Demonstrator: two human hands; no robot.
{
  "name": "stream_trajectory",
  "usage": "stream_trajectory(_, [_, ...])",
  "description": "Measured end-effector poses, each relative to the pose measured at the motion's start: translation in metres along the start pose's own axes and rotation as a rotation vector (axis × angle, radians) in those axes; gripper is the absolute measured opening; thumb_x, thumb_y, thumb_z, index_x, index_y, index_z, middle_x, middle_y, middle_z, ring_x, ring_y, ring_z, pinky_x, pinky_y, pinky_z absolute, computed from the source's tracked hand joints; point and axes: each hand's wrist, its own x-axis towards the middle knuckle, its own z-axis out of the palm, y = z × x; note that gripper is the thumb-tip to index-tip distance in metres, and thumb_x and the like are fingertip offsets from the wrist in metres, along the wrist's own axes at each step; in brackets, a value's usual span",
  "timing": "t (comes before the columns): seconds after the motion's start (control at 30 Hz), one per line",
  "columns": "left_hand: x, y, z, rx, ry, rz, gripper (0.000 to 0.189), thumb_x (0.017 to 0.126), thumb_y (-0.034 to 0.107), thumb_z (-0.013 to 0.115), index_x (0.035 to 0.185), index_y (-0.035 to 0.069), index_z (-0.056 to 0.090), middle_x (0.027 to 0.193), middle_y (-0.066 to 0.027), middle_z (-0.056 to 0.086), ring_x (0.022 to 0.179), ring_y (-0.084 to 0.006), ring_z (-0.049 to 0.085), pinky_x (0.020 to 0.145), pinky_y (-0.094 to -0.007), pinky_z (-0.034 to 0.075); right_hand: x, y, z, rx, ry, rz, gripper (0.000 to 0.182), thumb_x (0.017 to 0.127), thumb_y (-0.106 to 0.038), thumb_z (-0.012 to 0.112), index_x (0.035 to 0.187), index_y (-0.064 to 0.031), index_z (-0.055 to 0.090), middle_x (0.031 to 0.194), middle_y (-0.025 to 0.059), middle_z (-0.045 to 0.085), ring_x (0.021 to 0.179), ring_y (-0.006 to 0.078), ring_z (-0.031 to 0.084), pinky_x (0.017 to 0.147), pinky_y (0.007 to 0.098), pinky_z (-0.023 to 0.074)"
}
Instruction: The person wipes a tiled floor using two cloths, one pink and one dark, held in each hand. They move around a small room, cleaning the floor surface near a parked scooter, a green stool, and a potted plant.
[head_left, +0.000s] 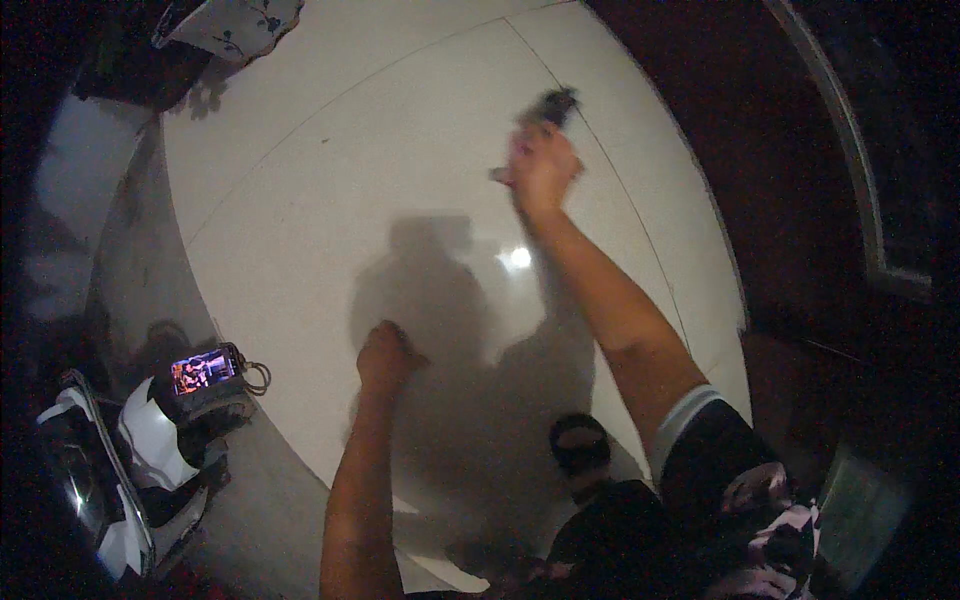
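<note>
My right hand (544, 165) is raised over the pale tiled floor (390, 157), its fingers closed around a dark, blurred object (556, 107) whose kind I cannot tell. A small pale or pinkish part shows by the fingers. My left hand (388, 356) hangs lower and nearer to me, with the thumb out to the right; I see nothing in it, but the curl of its fingers is unclear. Shadows of my body and arms fall on the tiles between and below the hands. My foot in a black slipper (580, 444) stands at the lower middle.
At the lower left is a black and white motor scooter (154, 431), with a lit phone (202, 371) and a looped cable on it. A patterned planter or container (240, 30) stands at the upper left. A dark area with a pale frame (862, 180) lies at the right.
</note>
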Motion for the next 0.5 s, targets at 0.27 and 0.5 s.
stream_trajectory(0.27, [0.011,0.008,-0.006,0.023,-0.17,-0.152,0.061,0.063,0.033,0.085,0.105,0.002,0.053,0.106,-0.018,0.06,0.102,-0.0346,0.061,0.087,-0.0419,0.051,0.075,-0.115,0.052,0.555,-0.026,-0.265,0.046,0.074,-0.006,0.055,0.119,-0.0057,0.06,0.123,0.0168,0.057,0.114,0.0346,0.052,0.102,0.0417,0.0386])
stream_trajectory(0.5, [0.012,-0.003,0.002,-0.012,-0.178,-0.147,0.064,0.059,0.033,0.087,0.104,0.002,0.052,0.106,-0.0162,0.059,0.099,-0.0339,0.061,0.086,-0.0422,0.052,0.108,0.125,-0.078,0.264,0.185,0.124,0.056,0.083,-0.031,0.06,0.129,-0.0003,0.051,0.129,0.018,0.053,0.118,0.0314,0.052,0.1,0.0405,0.0415])
